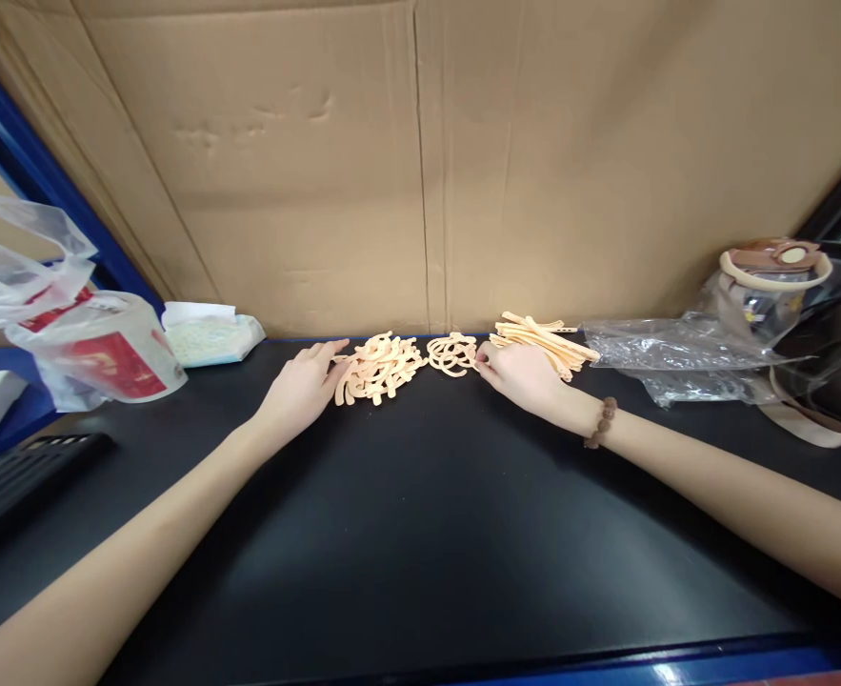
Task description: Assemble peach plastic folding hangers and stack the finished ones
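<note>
Peach-coloured, probably light, bendy and easily tangled, best lifted singly by an end: curved strips (384,367) piled near the far edge of the surface (420,534), with left hand (306,381) loosely spread beside them, right hand (516,373) at thin loops (455,355), pinch impossible to tell.

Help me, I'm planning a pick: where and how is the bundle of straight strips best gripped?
Probably across the middle, from above: the strips run roughly sideways with uneven ends, cardboard stands close behind, and the right hand is in front.
</note>
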Tool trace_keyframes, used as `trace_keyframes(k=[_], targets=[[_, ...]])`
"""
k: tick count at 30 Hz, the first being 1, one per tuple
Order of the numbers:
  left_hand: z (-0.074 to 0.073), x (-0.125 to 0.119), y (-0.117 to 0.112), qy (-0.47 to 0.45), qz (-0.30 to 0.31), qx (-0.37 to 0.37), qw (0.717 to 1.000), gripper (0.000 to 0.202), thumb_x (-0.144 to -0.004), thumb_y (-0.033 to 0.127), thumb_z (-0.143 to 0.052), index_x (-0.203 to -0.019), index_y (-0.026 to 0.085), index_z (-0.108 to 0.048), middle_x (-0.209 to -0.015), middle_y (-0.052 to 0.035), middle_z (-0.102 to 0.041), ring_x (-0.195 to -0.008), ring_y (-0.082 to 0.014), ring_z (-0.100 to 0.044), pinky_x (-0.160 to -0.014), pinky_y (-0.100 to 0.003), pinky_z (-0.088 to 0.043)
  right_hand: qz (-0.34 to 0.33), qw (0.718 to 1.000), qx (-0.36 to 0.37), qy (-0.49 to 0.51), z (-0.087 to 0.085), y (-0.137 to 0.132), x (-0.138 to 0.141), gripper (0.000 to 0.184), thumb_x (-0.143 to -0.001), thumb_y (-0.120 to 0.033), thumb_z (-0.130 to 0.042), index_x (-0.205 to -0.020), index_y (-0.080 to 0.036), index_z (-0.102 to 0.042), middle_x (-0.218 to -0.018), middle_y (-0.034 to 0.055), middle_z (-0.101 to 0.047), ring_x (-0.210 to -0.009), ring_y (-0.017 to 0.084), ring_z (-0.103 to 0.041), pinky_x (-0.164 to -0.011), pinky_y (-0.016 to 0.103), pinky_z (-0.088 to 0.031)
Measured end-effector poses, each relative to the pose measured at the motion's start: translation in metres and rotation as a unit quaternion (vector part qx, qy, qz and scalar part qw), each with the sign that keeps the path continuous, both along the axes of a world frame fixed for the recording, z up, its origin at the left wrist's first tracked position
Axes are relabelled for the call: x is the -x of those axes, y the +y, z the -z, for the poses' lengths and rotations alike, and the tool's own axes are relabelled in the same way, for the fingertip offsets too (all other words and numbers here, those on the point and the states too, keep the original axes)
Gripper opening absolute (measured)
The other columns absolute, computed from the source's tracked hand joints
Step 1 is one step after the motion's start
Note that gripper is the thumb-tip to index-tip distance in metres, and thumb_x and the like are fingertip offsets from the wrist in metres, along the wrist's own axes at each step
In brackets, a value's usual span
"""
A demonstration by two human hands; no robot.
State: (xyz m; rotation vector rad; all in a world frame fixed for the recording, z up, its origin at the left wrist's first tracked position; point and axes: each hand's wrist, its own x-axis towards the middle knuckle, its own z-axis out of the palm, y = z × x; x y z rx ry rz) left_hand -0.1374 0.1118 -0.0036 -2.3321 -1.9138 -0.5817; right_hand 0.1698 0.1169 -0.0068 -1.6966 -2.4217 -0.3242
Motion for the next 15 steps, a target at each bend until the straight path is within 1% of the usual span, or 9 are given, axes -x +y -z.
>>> trace_keyframes(k=[3, 6, 8, 11, 13, 15], targets=[[0.0, 0.012, 0.006, -0.018, -0.014, 0.009, 1.0, 0.041, -0.099, 0.032, -0.042, -0.135, 0.012, -0.049, -0.134, -0.0144, -0.058, -0.125, -0.0271, -0.053, -0.103, -0.048, -0.041, 0.001, 1.0, -0.011, 0.027, -0.007, -0.013, -0.001, 0.022, -0.1, -0.03, -0.047, -0.107, -0.013, -0.061, -0.087, 0.0033, -0.067, -0.074, 0.015, -0.063, -0.069, 0.031, -0.05], [0.0, 0.02, 0.011, -0.037, -0.019, 0.025, 0.999, 0.042, -0.096, 0.037, -0.049, -0.13, 0.012, -0.053, -0.124, -0.0139, -0.065, -0.116, -0.0263, -0.059, -0.099, -0.046, -0.045, -0.027, 0.999, -0.008, 0.046, -0.01, -0.037, -0.006, 0.02, -0.1, -0.024, -0.044, -0.104, -0.016, -0.062, -0.082, 0.003, -0.069, -0.072, 0.016, -0.064, -0.063, 0.027, -0.041], [0.002, 0.021, 0.012, -0.05, -0.017, 0.033, 0.998, 0.041, -0.095, 0.039, -0.053, -0.126, 0.013, -0.056, -0.118, -0.0122, -0.068, -0.11, -0.0248, -0.063, -0.096, -0.043, -0.047, -0.054, 0.997, 0.006, 0.05, -0.007, -0.057, -0.009, 0.018, -0.099, -0.026, -0.046, -0.101, -0.018, -0.062, -0.074, 0.0002, -0.069, -0.066, 0.016, -0.063, -0.059, 0.026, -0.036], [0.002, 0.018, 0.011, -0.062, -0.012, 0.037, 0.997, 0.033, -0.093, 0.038, -0.054, -0.116, 0.015, -0.062, -0.11, -0.0097, -0.071, -0.104, -0.0229, -0.065, -0.092, -0.04, -0.049, -0.098, 0.993, 0.032, 0.049, -0.001, -0.086, -0.012, 0.015, -0.097, -0.026, -0.05, -0.095, -0.02, -0.063, -0.065, -0.0031, -0.066, -0.057, 0.015, -0.061, -0.055, 0.026, -0.032], [0.001, 0.014, 0.009, -0.066, -0.012, 0.035, 0.997, 0.029, -0.093, 0.037, -0.054, -0.11, 0.015, -0.064, -0.106, -0.0084, -0.071, -0.1, -0.0218, -0.066, -0.089, -0.039, -0.049, -0.127, 0.99, 0.049, 0.048, 0.004, -0.1, -0.011, 0.012, -0.096, -0.025, -0.052, -0.092, -0.022, -0.063, -0.063, -0.0044, -0.065, -0.056, 0.015, -0.061, -0.054, 0.026, -0.031], [0.0, 0.012, 0.007, -0.069, -0.016, 0.03, 0.997, 0.027, -0.093, 0.037, -0.053, -0.105, 0.016, -0.065, -0.104, -0.0078, -0.072, -0.096, -0.0214, -0.066, -0.086, -0.037, -0.05, -0.151, 0.985, 0.059, 0.049, 0.007, -0.107, -0.009, 0.012, -0.095, -0.024, -0.053, -0.09, -0.024, -0.063, -0.064, -0.0051, -0.066, -0.056, 0.015, -0.061, -0.054, 0.026, -0.03]])
